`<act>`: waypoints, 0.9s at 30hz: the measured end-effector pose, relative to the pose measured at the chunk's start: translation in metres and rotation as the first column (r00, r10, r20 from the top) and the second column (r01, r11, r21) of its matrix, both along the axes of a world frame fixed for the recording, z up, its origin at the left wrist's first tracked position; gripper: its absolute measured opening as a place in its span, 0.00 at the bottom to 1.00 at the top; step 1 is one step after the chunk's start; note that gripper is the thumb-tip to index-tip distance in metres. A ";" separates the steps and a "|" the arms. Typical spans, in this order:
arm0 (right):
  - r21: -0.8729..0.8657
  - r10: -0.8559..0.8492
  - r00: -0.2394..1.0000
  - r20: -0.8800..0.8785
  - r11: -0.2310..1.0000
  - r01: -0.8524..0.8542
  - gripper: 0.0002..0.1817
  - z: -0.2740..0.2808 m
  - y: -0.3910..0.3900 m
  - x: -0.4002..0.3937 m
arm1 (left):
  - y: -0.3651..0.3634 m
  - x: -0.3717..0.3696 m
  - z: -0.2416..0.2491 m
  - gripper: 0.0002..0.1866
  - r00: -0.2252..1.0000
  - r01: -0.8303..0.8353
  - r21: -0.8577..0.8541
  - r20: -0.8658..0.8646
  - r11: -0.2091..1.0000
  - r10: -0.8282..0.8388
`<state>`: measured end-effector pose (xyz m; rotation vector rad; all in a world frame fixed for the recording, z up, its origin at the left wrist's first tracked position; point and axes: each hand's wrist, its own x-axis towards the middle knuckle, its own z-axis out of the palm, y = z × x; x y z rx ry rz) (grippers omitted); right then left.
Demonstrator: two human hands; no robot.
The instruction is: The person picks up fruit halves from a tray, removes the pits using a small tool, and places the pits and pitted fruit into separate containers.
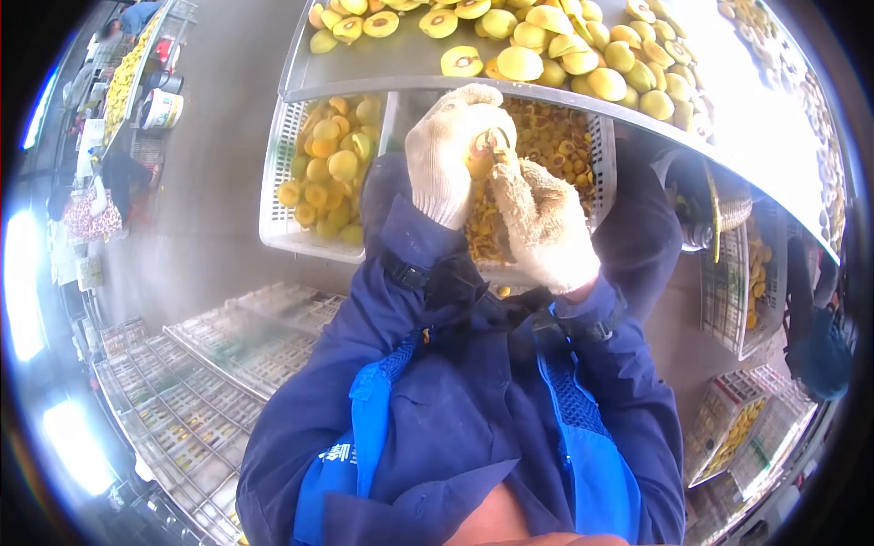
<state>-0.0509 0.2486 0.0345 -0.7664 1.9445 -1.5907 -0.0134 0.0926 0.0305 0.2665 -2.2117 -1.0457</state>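
My left hand, in a whitish knit glove, is closed around a yellow peach piece in front of my chest. My right hand, in a stained, fuzzy glove, is closed with its fingertips against that peach. Something small and dark sticks out at those fingertips; its kind is too small to tell. Both hands are above a white crate with many orange-brown pits and scraps. Just beyond them, a metal table carries many yellow peach halves, some with pits showing.
A white crate of yellow peaches stands at the left. Stacked crates are behind me on the left, with more crates on the right. The table's metal edge runs close past my hands. Another person is far left.
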 end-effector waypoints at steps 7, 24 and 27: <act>-0.010 0.032 0.996 0.089 0.999 -0.031 0.10 0.009 -0.007 0.007 | 0.007 0.006 -0.007 0.10 0.986 0.165 0.697 -0.138 0.698 -0.096; -0.279 0.311 0.892 0.327 0.934 -0.223 0.18 -0.046 0.017 -0.022 | -0.018 -0.002 -0.026 0.17 0.900 0.179 0.893 0.021 0.412 -0.436; -0.280 0.350 0.741 0.574 0.933 -0.223 0.20 -0.037 0.018 -0.027 | -0.004 0.002 -0.032 0.17 0.944 0.191 0.838 -0.013 0.512 -0.331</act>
